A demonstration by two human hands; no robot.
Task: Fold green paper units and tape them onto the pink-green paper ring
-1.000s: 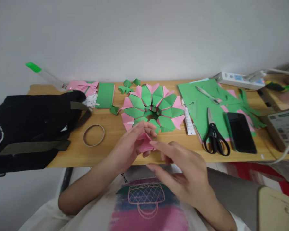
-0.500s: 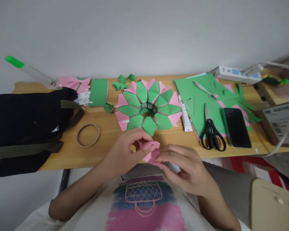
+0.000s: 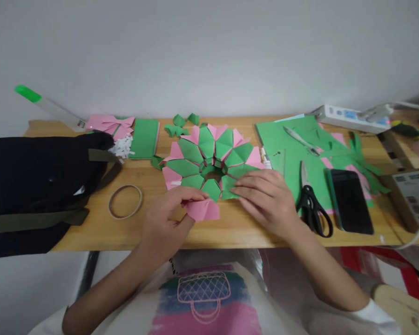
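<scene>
A ring of folded green and pink paper pieces lies in the middle of the wooden table. Between its thumb and fingers, my left hand pinches a folded pink paper piece just in front of the ring. My right hand has its fingers on a green piece at the ring's front right edge, thumb below them. Small folded green pieces sit behind the ring at its left.
At left are a black bag, a tape roll, paper scraps and a green paper stack. At right are green sheets, scissors, a phone, a utility knife and a power strip.
My right hand has let go of the pink piece and moved up to the ring's right front. My left hand, still holding the pink piece, has shifted slightly left. The view has shifted a little.
</scene>
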